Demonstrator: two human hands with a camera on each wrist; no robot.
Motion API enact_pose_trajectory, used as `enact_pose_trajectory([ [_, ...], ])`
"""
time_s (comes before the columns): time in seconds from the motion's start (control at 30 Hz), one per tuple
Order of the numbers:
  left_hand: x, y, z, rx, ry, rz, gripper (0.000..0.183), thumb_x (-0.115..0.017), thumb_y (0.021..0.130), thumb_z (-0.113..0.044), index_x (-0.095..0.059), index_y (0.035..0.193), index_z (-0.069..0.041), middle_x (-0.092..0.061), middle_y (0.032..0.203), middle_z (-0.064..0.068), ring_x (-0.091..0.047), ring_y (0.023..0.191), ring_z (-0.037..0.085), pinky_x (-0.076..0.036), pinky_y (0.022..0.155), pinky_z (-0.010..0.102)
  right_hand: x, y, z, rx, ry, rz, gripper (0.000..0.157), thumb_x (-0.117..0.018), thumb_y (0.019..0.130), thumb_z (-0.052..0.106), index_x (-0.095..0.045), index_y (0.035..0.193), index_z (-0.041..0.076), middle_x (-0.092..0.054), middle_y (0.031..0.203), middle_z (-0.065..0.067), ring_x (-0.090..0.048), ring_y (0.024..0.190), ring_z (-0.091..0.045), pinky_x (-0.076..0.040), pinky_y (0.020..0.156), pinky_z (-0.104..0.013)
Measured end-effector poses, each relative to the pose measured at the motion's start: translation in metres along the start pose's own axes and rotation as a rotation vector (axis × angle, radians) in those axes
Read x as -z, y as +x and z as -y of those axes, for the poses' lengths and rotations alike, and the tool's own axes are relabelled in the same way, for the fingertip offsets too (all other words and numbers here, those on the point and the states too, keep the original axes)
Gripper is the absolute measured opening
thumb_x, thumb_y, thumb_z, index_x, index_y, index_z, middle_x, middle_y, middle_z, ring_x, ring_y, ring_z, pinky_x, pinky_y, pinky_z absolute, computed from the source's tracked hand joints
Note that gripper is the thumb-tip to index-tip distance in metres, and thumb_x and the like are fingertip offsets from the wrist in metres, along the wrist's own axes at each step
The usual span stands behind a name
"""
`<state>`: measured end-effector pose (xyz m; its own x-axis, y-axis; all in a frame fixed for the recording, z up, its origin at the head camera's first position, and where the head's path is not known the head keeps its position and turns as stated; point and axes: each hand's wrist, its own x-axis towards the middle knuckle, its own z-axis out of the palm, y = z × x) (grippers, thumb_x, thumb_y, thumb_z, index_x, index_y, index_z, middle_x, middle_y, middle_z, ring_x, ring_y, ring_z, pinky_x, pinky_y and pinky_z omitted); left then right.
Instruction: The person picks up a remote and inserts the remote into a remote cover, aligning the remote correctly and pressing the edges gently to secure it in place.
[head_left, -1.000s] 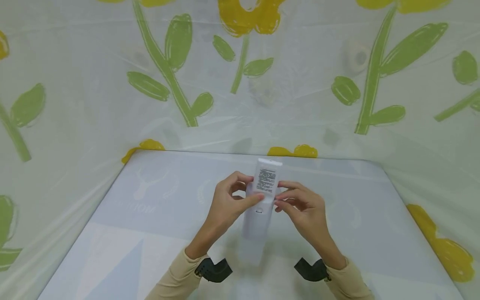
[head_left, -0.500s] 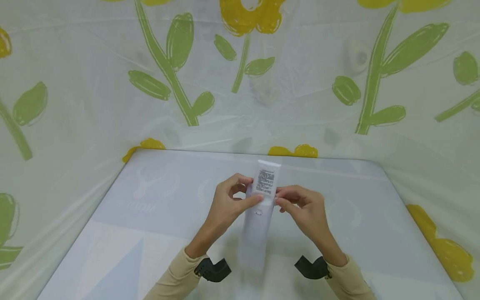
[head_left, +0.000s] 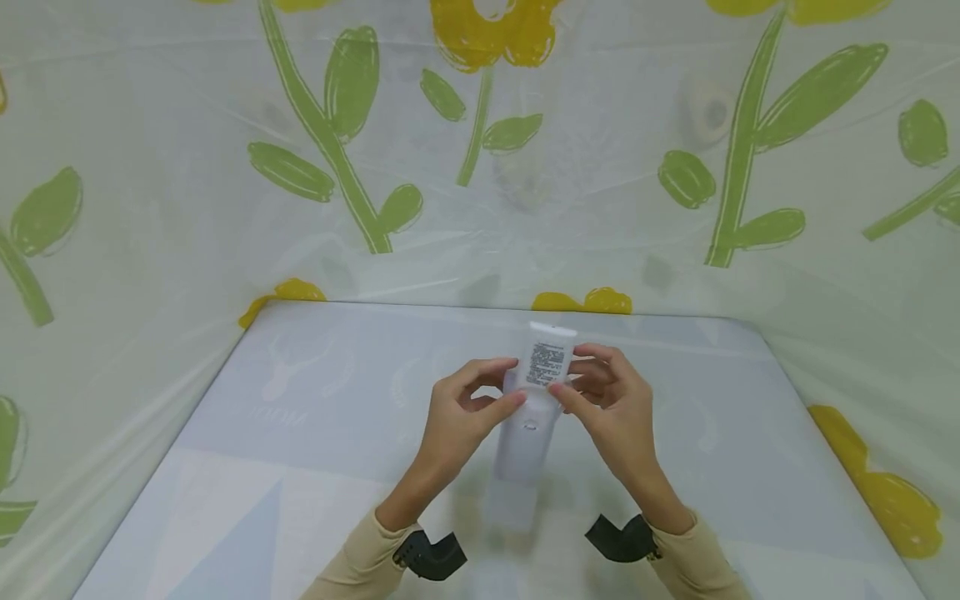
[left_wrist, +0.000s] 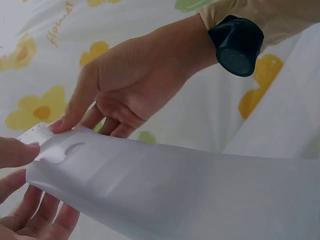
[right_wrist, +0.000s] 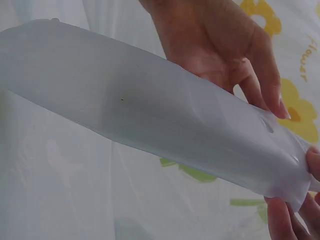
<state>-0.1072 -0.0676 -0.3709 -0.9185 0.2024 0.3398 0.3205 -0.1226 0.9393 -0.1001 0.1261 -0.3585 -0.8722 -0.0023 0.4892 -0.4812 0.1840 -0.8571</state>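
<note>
L grip (head_left: 462, 408) & R grip (head_left: 618, 408) both pinch tube (head_left: 546, 357) w/ sleeve (head_left: 522, 458); best: light, even pressure, tube in line.

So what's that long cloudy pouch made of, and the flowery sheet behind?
The cloudy pouch looks like soft plastic with a satiny finish: it's milky, with a gentle sheen. The flowery sheet seems slightly shiny, perhaps thin plastic or coated cloth; its creases catch light.
</note>
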Motion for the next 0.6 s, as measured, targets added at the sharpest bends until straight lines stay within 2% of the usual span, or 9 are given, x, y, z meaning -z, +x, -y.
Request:
enact_pose_trajectory([
  [0.17, 0.0035, -0.0021, 0.0017, 0.003, -0.079, 0.019, 0.034, -0.071, 0.083, -0.002, -0.063, 0.116, -0.003, -0.062, 0.110, 0.012, -0.058, 0.099, 0.027, -0.053, 0.085, 0.037, 0.0030, 0.0042, 0.0058, 0.004, 0.031, -0.012, 0.056, -0.071, 0.079, -0.007, -0.050, 0.129, 0.006, -0.068, 0.093, -0.012, -0.066, 0.066, -0.022, -0.056, 0.055, -0.030],
  [0.27, 0.0040, -0.0017, 0.0029, 0.015, -0.068, -0.016, 0.032, -0.072, 0.080, 0.001, -0.066, 0.112, -0.001, -0.064, 0.106, 0.012, -0.060, 0.095, 0.026, -0.054, 0.083, 0.036, 0.0021, 0.0053, 0.0073, 0.013, 0.041, -0.013, 0.060, -0.071, 0.078, -0.009, -0.050, 0.132, 0.008, -0.067, 0.093, -0.014, -0.066, 0.066, -0.022, -0.056, 0.056, -0.031],
  [0.4, 0.0028, 0.0005, 0.0021, 0.018, -0.063, -0.080, 0.028, -0.075, 0.076, 0.005, -0.070, 0.103, 0.001, -0.067, 0.094, 0.014, -0.064, 0.086, 0.022, -0.056, 0.076, 0.037, 0.0008, 0.0064, 0.0066, 0.055, -0.002, -0.003, 0.062, -0.071, 0.078, -0.009, -0.051, 0.134, 0.009, -0.067, 0.092, -0.015, -0.066, 0.070, -0.017, -0.056, 0.062, -0.026],
  [0.6, 0.0002, 0.0023, -0.0031, 0.029, -0.046, -0.149, 0.020, -0.076, 0.072, 0.008, -0.073, 0.091, 0.002, -0.066, 0.076, 0.014, -0.066, 0.071, 0.020, -0.057, 0.067, 0.038, 0.0038, 0.0102, 0.0051, 0.115, -0.039, 0.068, 0.066, -0.072, 0.075, -0.012, -0.049, 0.135, 0.005, -0.067, 0.090, -0.013, -0.065, 0.070, -0.016, -0.055, 0.066, -0.024],
])
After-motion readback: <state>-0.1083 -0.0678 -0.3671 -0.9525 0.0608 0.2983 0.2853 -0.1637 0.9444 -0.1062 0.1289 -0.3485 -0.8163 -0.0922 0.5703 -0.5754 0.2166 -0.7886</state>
